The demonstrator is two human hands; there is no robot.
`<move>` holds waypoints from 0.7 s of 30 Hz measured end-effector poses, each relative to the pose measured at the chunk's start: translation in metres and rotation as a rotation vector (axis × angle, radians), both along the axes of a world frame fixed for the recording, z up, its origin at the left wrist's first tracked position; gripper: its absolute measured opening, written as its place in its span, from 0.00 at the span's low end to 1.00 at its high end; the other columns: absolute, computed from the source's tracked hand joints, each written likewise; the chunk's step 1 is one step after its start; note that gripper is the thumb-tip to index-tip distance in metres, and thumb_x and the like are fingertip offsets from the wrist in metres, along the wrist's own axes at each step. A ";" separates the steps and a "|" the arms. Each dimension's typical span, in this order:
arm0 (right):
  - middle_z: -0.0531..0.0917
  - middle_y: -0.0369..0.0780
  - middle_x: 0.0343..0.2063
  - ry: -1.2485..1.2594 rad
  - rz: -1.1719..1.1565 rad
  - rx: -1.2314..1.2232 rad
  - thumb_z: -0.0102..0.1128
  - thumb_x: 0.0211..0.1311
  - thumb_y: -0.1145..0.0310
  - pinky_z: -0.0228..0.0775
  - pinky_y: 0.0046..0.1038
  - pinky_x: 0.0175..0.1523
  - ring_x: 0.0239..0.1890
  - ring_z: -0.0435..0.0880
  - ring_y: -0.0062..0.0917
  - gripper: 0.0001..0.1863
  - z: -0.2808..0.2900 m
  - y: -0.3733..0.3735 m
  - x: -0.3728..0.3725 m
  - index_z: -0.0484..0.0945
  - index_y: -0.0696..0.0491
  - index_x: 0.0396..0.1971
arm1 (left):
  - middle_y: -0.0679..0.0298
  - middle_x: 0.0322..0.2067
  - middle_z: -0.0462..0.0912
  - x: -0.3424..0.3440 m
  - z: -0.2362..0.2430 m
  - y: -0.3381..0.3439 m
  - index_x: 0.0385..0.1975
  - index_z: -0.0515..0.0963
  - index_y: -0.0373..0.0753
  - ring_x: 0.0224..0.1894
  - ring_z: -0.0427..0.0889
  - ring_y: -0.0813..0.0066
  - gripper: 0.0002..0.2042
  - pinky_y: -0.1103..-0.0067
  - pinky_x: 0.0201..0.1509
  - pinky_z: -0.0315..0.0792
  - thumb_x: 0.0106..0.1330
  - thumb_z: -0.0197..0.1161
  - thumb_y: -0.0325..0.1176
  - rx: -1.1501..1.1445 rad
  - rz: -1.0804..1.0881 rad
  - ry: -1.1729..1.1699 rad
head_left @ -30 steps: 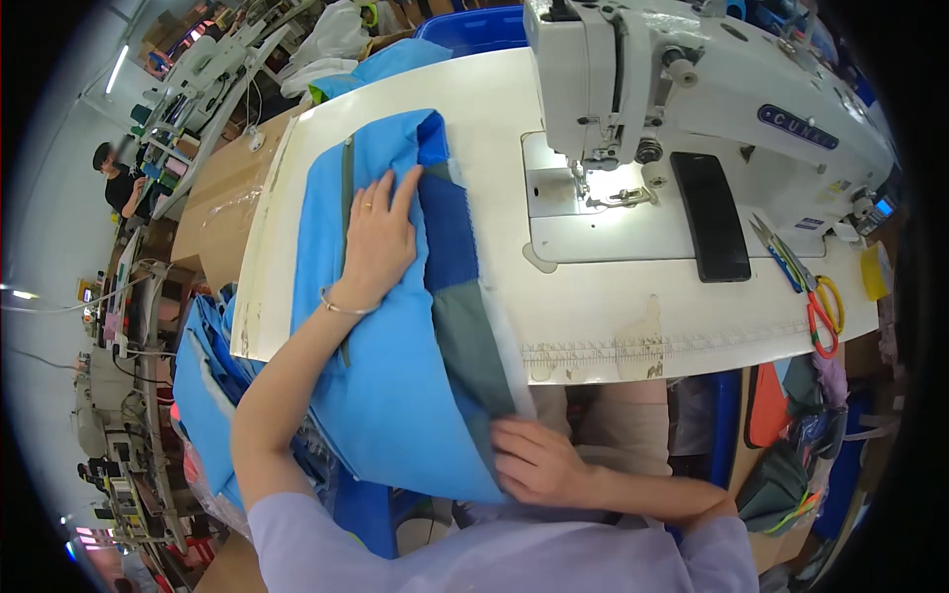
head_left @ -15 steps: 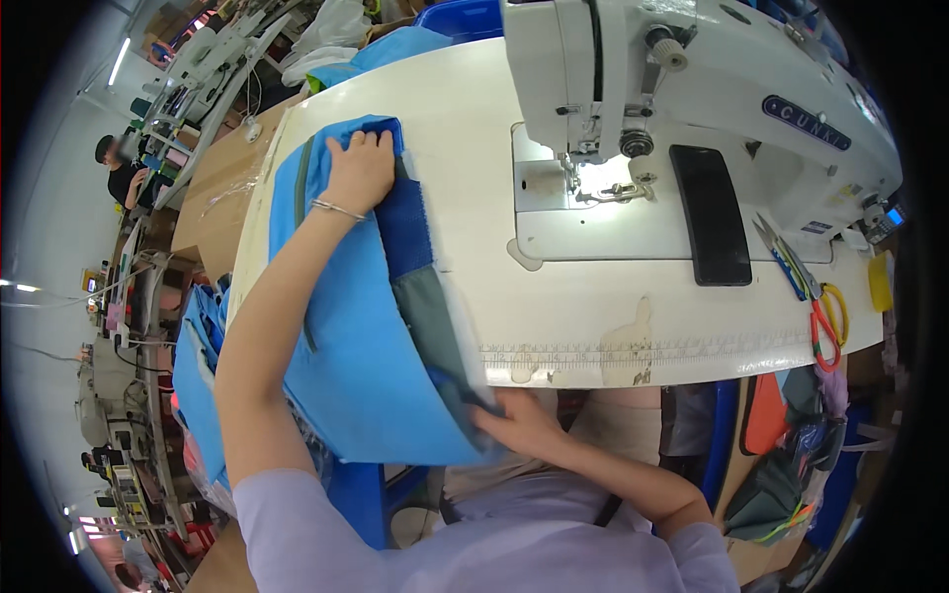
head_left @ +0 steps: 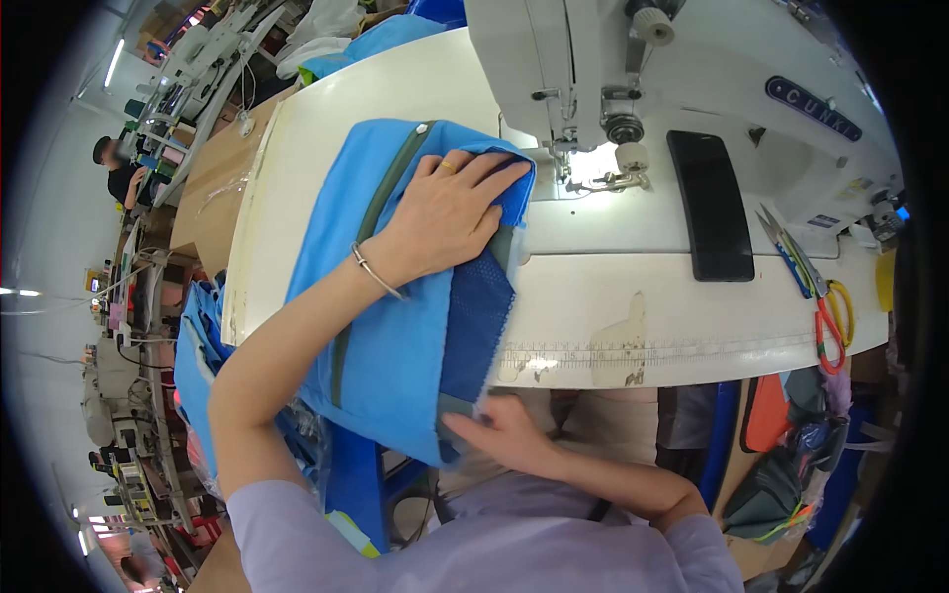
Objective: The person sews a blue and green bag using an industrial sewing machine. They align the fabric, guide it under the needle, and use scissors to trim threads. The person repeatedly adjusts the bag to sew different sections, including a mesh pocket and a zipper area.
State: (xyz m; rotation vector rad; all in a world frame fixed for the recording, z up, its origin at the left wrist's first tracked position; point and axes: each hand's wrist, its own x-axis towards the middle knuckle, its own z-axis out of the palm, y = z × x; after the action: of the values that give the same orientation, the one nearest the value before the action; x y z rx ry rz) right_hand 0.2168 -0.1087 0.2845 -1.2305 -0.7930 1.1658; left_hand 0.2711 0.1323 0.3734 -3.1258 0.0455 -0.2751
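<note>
A light blue fabric piece (head_left: 395,326) lies on the white sewing table, with a dark grey-green strip along it and a dark blue mesh panel on its right edge. My left hand (head_left: 445,217) rests on its upper part, fingers spread and stretched toward the corner near the needle. At the piece's near edge, past the table's front, my right hand (head_left: 502,433) pinches the border between thumb and fingers; the fingers beneath are partly hidden. The sewing machine (head_left: 554,69) stands just beyond the fabric's far right corner, its lamp lit over the presser foot (head_left: 608,182).
Right of the needle lie a black phone (head_left: 710,208) and scissors (head_left: 820,296) with red and yellow handles. A printed ruler (head_left: 672,353) runs along the table's front edge. More blue fabric (head_left: 198,356) hangs at the left. A person (head_left: 121,178) sits far left.
The fabric piece has moved right, its far corner now close to the presser foot. My left hand went right with it and lies flatter; the right hand has shifted slightly left.
</note>
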 end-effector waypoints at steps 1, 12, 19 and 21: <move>0.70 0.33 0.10 0.028 -0.012 -0.023 0.68 0.68 0.61 0.57 0.24 0.20 0.18 0.69 0.11 0.25 0.001 -0.012 0.003 0.72 0.60 0.15 | 0.56 0.62 0.75 0.004 0.001 0.000 0.67 0.71 0.45 0.59 0.72 0.56 0.26 0.63 0.63 0.63 0.66 0.57 0.35 0.021 0.014 0.017; 0.83 0.30 0.23 0.123 -0.142 -0.056 0.64 0.71 0.67 0.66 0.17 0.28 0.26 0.75 0.08 0.11 0.029 -0.073 0.041 0.85 0.62 0.37 | 0.53 0.40 0.81 0.040 -0.009 -0.013 0.55 0.80 0.39 0.49 0.75 0.56 0.20 0.64 0.55 0.64 0.67 0.56 0.41 0.034 0.028 -0.101; 0.82 0.29 0.24 0.169 -0.247 -0.048 0.60 0.75 0.66 0.64 0.16 0.30 0.28 0.72 0.07 0.12 0.020 -0.073 0.042 0.84 0.61 0.40 | 0.56 0.43 0.83 0.056 -0.016 -0.003 0.46 0.85 0.35 0.49 0.75 0.60 0.19 0.66 0.53 0.65 0.64 0.57 0.42 0.056 0.042 -0.137; 0.80 0.28 0.23 0.147 -0.262 -0.059 0.59 0.76 0.66 0.64 0.19 0.30 0.27 0.71 0.08 0.13 0.027 -0.071 0.039 0.83 0.61 0.39 | 0.56 0.42 0.83 0.057 -0.021 -0.001 0.45 0.85 0.35 0.48 0.75 0.60 0.19 0.66 0.51 0.65 0.64 0.57 0.42 0.065 0.018 -0.208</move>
State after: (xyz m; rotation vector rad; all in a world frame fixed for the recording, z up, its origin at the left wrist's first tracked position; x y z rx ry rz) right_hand 0.2561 -0.1797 0.3115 -1.2407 -0.4747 1.0564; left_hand 0.3284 0.1309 0.3519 -3.0131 0.0250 -0.5832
